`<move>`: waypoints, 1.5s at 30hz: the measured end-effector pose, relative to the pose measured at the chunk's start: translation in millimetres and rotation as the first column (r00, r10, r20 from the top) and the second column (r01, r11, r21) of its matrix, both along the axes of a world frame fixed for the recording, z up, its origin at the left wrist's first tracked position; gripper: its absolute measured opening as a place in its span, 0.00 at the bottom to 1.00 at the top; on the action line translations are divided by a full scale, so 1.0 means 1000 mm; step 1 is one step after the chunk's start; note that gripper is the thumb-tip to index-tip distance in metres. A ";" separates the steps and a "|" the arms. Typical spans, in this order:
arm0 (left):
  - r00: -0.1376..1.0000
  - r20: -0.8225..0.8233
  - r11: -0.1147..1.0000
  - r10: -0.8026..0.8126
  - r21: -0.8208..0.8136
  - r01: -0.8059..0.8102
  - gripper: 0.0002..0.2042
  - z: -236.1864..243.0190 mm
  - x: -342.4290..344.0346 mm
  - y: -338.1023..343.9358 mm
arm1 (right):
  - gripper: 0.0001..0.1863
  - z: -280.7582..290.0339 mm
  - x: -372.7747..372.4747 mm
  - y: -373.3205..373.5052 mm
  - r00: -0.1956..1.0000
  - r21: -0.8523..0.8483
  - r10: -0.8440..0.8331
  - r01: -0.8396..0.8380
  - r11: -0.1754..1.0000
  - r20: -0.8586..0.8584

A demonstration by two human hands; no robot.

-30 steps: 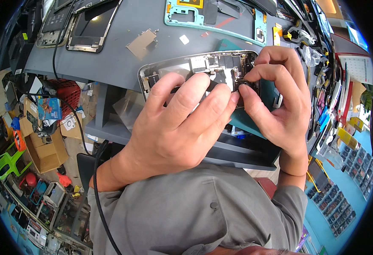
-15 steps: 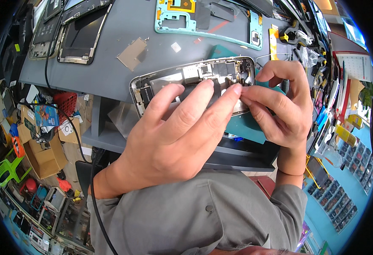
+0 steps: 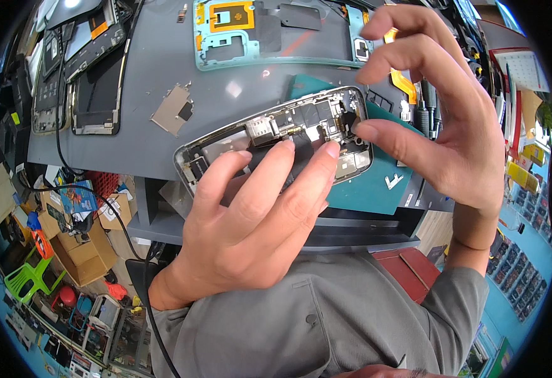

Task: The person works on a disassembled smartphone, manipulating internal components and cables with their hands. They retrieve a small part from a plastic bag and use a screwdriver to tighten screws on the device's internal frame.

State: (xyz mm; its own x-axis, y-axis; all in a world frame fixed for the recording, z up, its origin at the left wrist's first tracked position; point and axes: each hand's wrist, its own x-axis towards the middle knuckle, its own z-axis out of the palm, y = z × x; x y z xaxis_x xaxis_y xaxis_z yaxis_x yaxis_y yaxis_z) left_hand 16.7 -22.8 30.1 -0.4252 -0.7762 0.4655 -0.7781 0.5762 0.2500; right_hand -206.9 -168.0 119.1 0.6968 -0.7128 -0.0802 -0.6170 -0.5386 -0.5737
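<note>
An opened phone housing (image 3: 317, 116) with its internals exposed lies at a slant, partly over a teal mat (image 3: 389, 195). My left hand (image 3: 250, 227) grips it from the near side, fingertips resting on the inner parts, thumb largely hidden. My right hand (image 3: 452, 126) is open at the phone's right end, index and middle fingers raised and curled apart from the thumb, whose tip is at a small dark part inside the housing; whether it touches cannot be told. A small white bracket (image 3: 393, 181) lies on the mat, below that thumb.
The grey desk (image 3: 143, 75) bears dismantled phones (image 3: 93, 113) at left, a teal phone frame (image 3: 257, 62) at the back, a metal shield plate (image 3: 169, 113), orange flex cable (image 3: 402, 82) and tools (image 3: 422, 107). Below left are cardboard boxes (image 3: 84, 258) and a green stool (image 3: 24, 277).
My right hand has lifted its fingers off the phone, spreading them upward and rightward. The phone and my left hand have shifted down and leftward in the picture, as has the desk's left side.
</note>
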 end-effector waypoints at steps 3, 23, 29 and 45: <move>1.000 -0.003 1.000 0.001 -0.007 -0.001 0.17 -0.001 0.000 0.000 | 0.23 0.001 0.006 -0.005 0.994 0.010 0.086 -0.085 0.996 -0.063; 0.998 -0.039 0.997 0.039 -0.069 -0.042 0.16 -0.009 -0.001 0.001 | 0.24 0.003 0.014 -0.018 0.976 0.004 0.186 -0.187 0.982 -0.115; 0.997 -0.068 0.995 0.041 -0.091 -0.047 0.17 -0.013 -0.001 0.000 | 0.25 0.006 0.017 -0.020 0.971 0.006 0.202 -0.203 0.979 -0.126; 0.996 -0.077 0.992 0.044 -0.114 -0.052 0.16 -0.015 -0.001 -0.001 | 0.26 0.013 0.024 -0.027 0.959 0.022 0.239 -0.239 0.971 -0.151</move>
